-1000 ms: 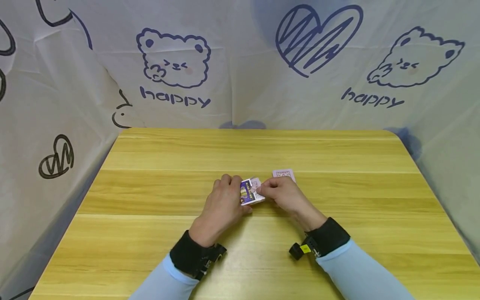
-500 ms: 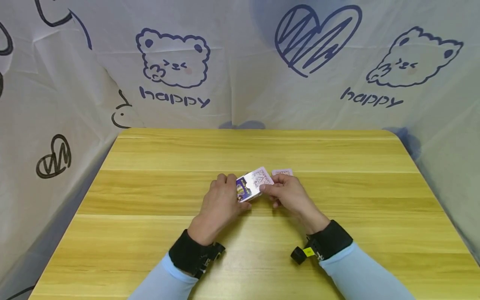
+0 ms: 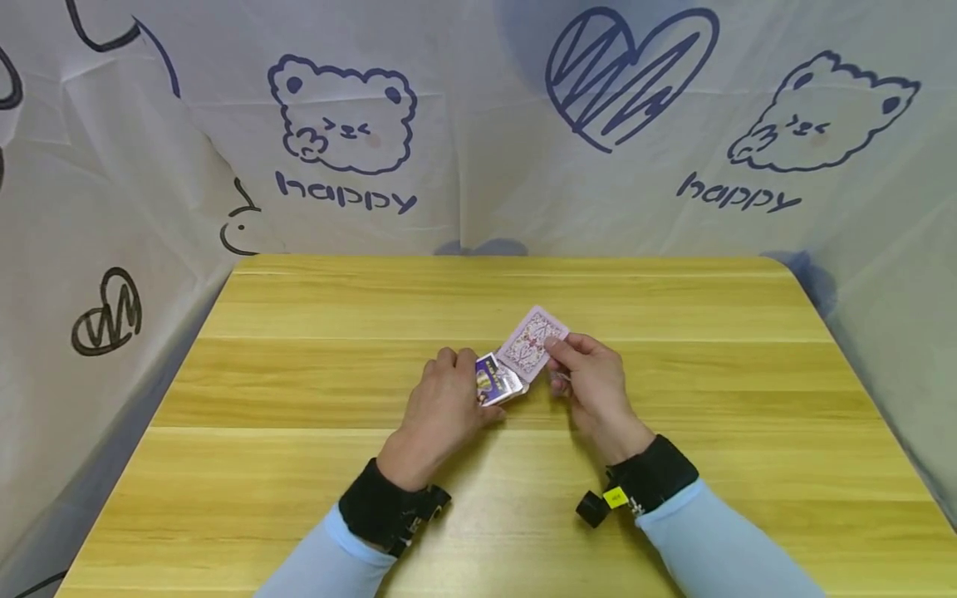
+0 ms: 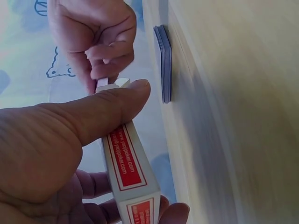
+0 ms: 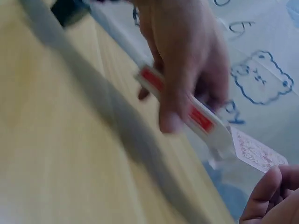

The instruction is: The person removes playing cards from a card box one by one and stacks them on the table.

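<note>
My left hand (image 3: 439, 399) grips a playing-card box (image 3: 493, 379) with a purple and white face, thumb along one narrow side. Red panels mark the white edge of the box (image 4: 128, 158) in the left wrist view. With thumb and fingers my right hand (image 3: 598, 384) pinches a playing card (image 3: 532, 345), its pink patterned back turned up. The card's lower end is right at the box's open mouth, and the rest stands out beyond it. A stack of cards (image 4: 163, 65) lies on the table in the left wrist view; in the head view the right hand and card hide it.
The wooden table (image 3: 299, 482) spreads around both hands. White cloth (image 3: 493, 166) with drawn bears and hearts hangs behind it and along the sides. Each wrist wears a black band (image 3: 650, 473) with a small camera.
My right hand has drawn the card up and out of the box, toward the far right. The left hand has stayed almost in place with the box. The stack on the table has become covered.
</note>
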A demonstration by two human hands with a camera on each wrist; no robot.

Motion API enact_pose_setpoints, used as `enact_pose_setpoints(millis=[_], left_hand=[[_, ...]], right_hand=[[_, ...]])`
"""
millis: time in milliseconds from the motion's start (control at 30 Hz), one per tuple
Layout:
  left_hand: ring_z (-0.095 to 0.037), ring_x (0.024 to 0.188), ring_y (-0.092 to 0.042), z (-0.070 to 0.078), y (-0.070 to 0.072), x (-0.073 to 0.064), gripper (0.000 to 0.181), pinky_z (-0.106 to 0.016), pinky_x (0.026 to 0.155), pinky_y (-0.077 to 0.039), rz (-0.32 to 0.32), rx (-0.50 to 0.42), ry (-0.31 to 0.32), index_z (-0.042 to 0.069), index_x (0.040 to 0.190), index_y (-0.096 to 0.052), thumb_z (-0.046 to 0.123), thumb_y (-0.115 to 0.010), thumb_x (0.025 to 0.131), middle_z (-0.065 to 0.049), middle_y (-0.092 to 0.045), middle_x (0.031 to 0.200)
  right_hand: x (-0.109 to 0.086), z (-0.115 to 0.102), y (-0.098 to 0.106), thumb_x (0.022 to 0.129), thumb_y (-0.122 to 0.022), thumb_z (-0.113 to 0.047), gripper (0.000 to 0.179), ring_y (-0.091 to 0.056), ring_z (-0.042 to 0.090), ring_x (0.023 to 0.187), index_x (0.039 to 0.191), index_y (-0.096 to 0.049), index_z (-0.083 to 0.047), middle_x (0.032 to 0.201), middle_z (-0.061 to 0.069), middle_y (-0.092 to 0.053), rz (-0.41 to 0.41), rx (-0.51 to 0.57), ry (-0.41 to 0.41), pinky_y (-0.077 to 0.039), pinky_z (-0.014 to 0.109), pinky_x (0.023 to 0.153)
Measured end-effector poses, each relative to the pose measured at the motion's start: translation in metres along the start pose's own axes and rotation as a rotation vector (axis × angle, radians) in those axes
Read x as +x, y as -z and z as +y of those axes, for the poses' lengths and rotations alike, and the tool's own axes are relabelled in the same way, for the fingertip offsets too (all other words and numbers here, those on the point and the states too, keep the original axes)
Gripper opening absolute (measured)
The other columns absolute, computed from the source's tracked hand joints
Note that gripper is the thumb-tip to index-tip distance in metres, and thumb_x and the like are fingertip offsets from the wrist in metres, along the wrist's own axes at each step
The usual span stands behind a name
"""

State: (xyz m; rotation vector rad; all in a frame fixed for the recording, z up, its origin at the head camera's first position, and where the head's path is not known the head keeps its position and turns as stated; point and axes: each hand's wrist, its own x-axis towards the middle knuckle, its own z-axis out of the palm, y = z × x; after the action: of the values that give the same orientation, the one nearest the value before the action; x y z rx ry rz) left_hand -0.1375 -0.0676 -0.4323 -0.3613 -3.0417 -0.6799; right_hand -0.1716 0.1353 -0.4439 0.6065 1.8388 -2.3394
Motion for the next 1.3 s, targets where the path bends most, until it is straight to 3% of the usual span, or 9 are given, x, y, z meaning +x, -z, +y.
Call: enact_pose_setpoints(millis=[100,167,300,400,567,833,1300], left_hand=[[-0.030,0.093,-0.058,0.000,0.001,0.000,0.082,-0.040,0.069,-0.058,-0.008,-0.009,0.008,-0.004,0.130,-0.059,0.040,-0.098,0.073,-0.019,-0.060,0.111],[-0.031,0.094,-0.058,-0.001,0.002,0.000,0.082,-0.041,0.070,-0.059,-0.009,-0.011,0.009,-0.004,0.131,-0.059,0.040,-0.097,0.073,-0.020,-0.060,0.113],[-0.031,0.095,-0.058,-0.001,0.003,-0.001,0.081,-0.041,0.071,-0.059,-0.011,-0.014,0.005,-0.005,0.132,-0.059,0.039,-0.097,0.074,-0.020,-0.060,0.113],[-0.031,0.095,-0.058,0.000,0.003,0.000,0.081,-0.040,0.071,-0.058,-0.015,-0.015,0.005,-0.005,0.132,-0.059,0.038,-0.097,0.075,-0.020,-0.060,0.114],[-0.031,0.095,-0.058,-0.001,0.003,0.000,0.081,-0.040,0.070,-0.058,-0.020,-0.013,0.013,-0.004,0.132,-0.058,0.039,-0.096,0.075,-0.020,-0.060,0.114],[-0.030,0.094,-0.057,-0.001,0.004,0.000,0.081,-0.040,0.070,-0.057,-0.030,-0.020,0.025,-0.004,0.133,-0.058,0.038,-0.096,0.076,-0.020,-0.060,0.114],[-0.031,0.095,-0.058,-0.003,0.001,0.001,0.081,-0.040,0.070,-0.057,-0.025,-0.021,0.023,-0.004,0.133,-0.059,0.038,-0.097,0.075,-0.020,-0.060,0.113]], right_hand=[[0.012,-0.011,0.014,0.101,-0.073,-0.014,0.025,-0.061,0.006,0.066,0.119,-0.069,0.002,0.073,-0.004,-0.067,0.024,-0.138,0.060,-0.049,0.019,0.051],[0.021,-0.020,0.027,0.101,-0.074,-0.019,0.032,-0.061,0.007,0.070,0.124,-0.068,0.003,0.077,-0.004,-0.067,0.015,-0.313,0.090,-0.050,0.020,0.056],[0.039,-0.036,0.050,0.100,-0.074,-0.026,0.037,-0.060,0.013,0.077,0.121,-0.069,0.004,0.083,0.000,-0.067,-0.049,-0.636,0.143,-0.052,0.025,0.064],[0.049,-0.043,0.062,0.099,-0.074,-0.026,0.034,-0.058,0.016,0.075,0.116,-0.071,0.004,0.081,0.002,-0.065,-0.111,-0.775,0.146,-0.051,0.027,0.063],[0.056,-0.045,0.065,0.099,-0.074,-0.026,0.031,-0.055,0.019,0.076,0.109,-0.073,0.003,0.079,0.002,-0.063,-0.175,-0.878,0.110,-0.047,0.028,0.065],[0.059,-0.037,0.058,0.098,-0.076,-0.023,0.027,-0.053,0.021,0.079,0.107,-0.075,0.002,0.084,0.003,-0.059,-0.152,-0.886,0.063,-0.042,0.028,0.065],[0.063,-0.027,0.052,0.095,-0.077,-0.020,0.021,-0.050,0.022,0.080,0.093,-0.075,0.000,0.090,0.006,-0.062,-0.129,-1.003,0.108,-0.037,0.030,0.064]])
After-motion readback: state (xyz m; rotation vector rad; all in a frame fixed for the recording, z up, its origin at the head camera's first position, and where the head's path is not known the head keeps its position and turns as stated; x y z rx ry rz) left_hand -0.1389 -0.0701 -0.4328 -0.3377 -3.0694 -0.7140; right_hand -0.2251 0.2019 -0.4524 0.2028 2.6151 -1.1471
